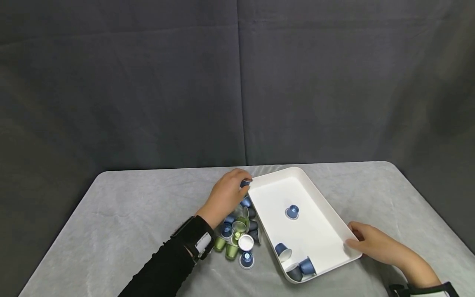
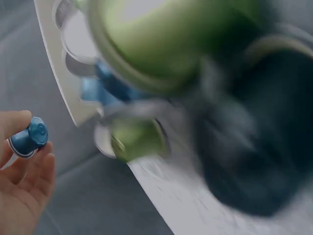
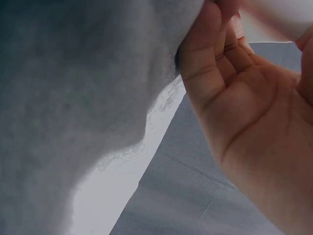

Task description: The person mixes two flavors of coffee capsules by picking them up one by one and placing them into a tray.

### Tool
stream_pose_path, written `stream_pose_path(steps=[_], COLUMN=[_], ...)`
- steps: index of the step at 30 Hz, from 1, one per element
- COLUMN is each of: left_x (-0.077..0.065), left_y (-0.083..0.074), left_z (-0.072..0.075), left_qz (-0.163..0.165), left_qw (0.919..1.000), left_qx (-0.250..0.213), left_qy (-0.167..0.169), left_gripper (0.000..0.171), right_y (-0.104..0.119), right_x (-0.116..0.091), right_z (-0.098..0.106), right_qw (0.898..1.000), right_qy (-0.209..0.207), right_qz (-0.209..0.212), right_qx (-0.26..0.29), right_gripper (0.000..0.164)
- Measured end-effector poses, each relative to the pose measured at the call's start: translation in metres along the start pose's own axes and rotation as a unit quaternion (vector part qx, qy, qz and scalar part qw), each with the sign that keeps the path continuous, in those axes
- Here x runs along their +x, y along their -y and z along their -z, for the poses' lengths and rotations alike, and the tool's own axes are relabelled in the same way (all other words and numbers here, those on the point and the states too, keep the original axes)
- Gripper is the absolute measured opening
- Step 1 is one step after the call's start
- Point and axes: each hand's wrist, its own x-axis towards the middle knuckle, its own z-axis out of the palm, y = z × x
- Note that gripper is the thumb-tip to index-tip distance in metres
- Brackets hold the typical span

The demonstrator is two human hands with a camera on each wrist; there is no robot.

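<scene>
My left hand point(image 1: 227, 195) pinches a blue coffee capsule point(image 2: 29, 137) between thumb and fingers, beside the far left corner of a white tray point(image 1: 311, 239). In the head view only a dark part of that capsule shows past the fingers. At the tray's near right corner, my right hand point(image 1: 376, 244) grips the rim with thumb and fingers. Inside the tray, a blue capsule point(image 1: 292, 211) stands near the middle. Two more blue capsules, one point(image 1: 283, 251) by the left wall and one point(image 1: 307, 266) by the near edge, lie beside a dark grey capsule point(image 1: 295, 272).
Left of the tray lies a loose pile of green capsules point(image 1: 231, 251), blue capsules point(image 1: 226, 229) and dark grey capsules point(image 1: 255, 235), partly under the left wrist. A grey cloth covers the table point(image 1: 141, 206). Behind it hangs a dark curtain point(image 1: 167, 90).
</scene>
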Motion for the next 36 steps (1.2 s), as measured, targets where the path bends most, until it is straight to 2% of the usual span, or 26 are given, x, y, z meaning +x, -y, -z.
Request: stream_pose_path(steps=[5,10,17,22,25,28,32,36], left_x=[-0.002,-0.009,-0.016,-0.019,-0.02,-0.022,-0.025,-0.026], left_y=[-0.025,-0.051,-0.071,-0.081,-0.084,-0.086,-0.087,-0.087], left_z=[-0.004,-0.009,-0.023,-0.036,-0.044,-0.049,-0.053,-0.056], left_qz=[-0.044,-0.106,-0.179,-0.22,-0.234,-0.243,-0.245,-0.232], left_qw=[0.9981,0.9914,0.9734,0.9579,0.9495,0.9449,0.9456,0.9477], left_qx=[0.035,0.062,0.103,0.156,0.188,0.201,0.193,0.188], left_qy=[0.025,0.045,0.1,0.1,0.091,0.088,0.093,0.113], left_gripper=[0.028,0.026,0.027,0.029,0.025,0.021,0.016,0.015], right_y=[0.001,0.001,0.0,0.001,0.002,0.003,0.004,0.004], right_x=[0.0,0.0,0.0,0.0,-0.001,-0.001,-0.001,-0.001], right_z=[-0.002,-0.003,-0.003,-0.002,-0.002,-0.002,-0.003,-0.003], right_qw=[1.0,1.0,1.0,1.0,1.0,1.0,1.0,1.0], right_qy=[-0.001,-0.001,-0.001,0.0,0.002,0.001,0.0,0.003], right_qz=[-0.002,0.001,0.0,-0.005,-0.004,-0.005,-0.006,-0.011], right_qx=[0.004,0.005,0.0,-0.001,0.002,0.001,-0.002,0.0], right_gripper=[0.014,0.014,0.015,0.015,0.014,0.013,0.013,0.014])
